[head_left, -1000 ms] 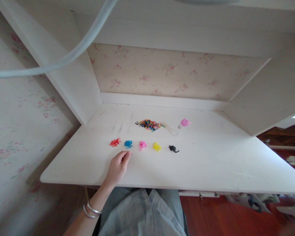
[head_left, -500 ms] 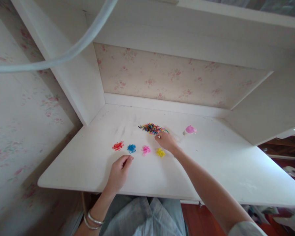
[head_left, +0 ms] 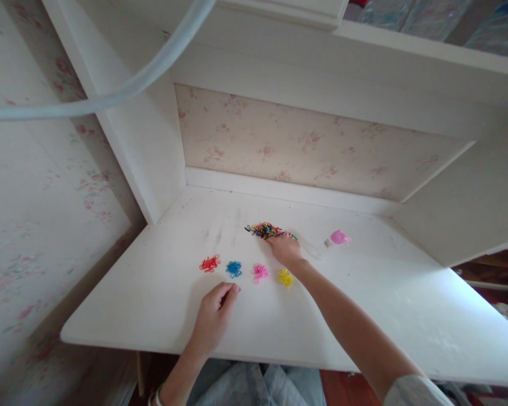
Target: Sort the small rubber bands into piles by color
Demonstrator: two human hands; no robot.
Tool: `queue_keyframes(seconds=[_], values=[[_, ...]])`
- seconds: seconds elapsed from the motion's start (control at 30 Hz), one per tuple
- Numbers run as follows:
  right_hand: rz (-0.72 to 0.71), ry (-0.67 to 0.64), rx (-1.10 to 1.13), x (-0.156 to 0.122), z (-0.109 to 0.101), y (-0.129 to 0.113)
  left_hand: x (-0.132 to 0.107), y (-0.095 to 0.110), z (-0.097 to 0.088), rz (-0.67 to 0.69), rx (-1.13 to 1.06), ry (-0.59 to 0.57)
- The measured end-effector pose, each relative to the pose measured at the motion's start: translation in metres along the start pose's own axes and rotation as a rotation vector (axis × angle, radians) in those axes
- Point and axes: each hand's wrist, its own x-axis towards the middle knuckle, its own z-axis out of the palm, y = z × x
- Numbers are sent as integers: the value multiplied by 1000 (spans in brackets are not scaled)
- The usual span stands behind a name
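Apparently picking, with right hand (head_left: 285, 250) at near edge, five o'clock, of mixed bands (head_left: 265, 230); fingertips poorly seen, so cannot tell whether pinching any. Holding left hand (head_left: 215, 316) curled narrow, near blue bands (head_left: 233, 269) at its one o'clock. Likely calls next for separating just one from rest.

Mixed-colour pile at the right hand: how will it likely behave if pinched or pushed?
The mixed-colour pile is probably floppy and light: thin, bent loops. Pinching one may drag others along, since they overlap. A push would likely spread it rather than roll it, as it lies low with stray loops at its left edge.
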Motion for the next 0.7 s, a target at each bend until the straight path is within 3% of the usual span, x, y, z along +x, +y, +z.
queue_keyframes(seconds=[0.37, 0.53, 0.7], values=[[-6, 156, 379, -9, -4, 19, 0, -5, 1, -7, -19, -23], [-88, 146, 537, -39, -5, 12, 1, -7, 4, -21, -38, -48], [-162, 143, 509, -67, -7, 0, -2, -1, 4, -41, -30, -63]])
